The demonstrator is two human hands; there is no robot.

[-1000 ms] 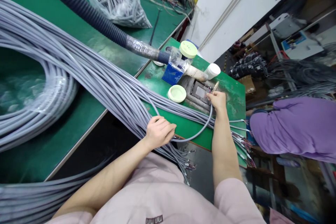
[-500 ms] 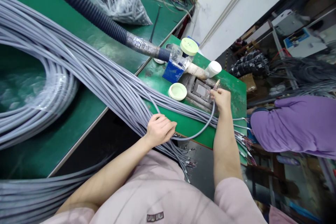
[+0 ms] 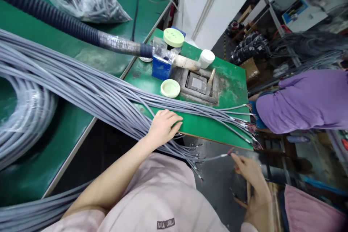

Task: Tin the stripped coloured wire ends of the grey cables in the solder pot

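My left hand (image 3: 165, 127) rests palm down over the grey cables (image 3: 119, 101), its fingers stretched out and the thumb apart. One cable runs in under its palm. My right hand (image 3: 249, 169), smeared by motion, is over the floor beyond the bench's front edge. At its fingertips is the stripped end of a grey cable (image 3: 214, 158), with reddish wires; whether the fingers grip it I cannot tell. Further cable ends (image 3: 194, 152) hang just right of my left hand. A square solder pot (image 3: 197, 82) with a stick (image 3: 211, 79) leaning on it is set in the green bench (image 3: 231, 79).
A ribbed black hose (image 3: 76, 30) crosses the bench to a blue box (image 3: 161, 68). A pale green dish (image 3: 170, 88), a round lid (image 3: 173, 37) and a white tub (image 3: 206, 58) stand around the pot. A co-worker in a purple top (image 3: 304, 101) is at the right.
My right hand has moved from the pot down and right over the floor, taking the cable end off the pot. The left hand stays on the cables, its fingers slightly more spread. The view has shifted.
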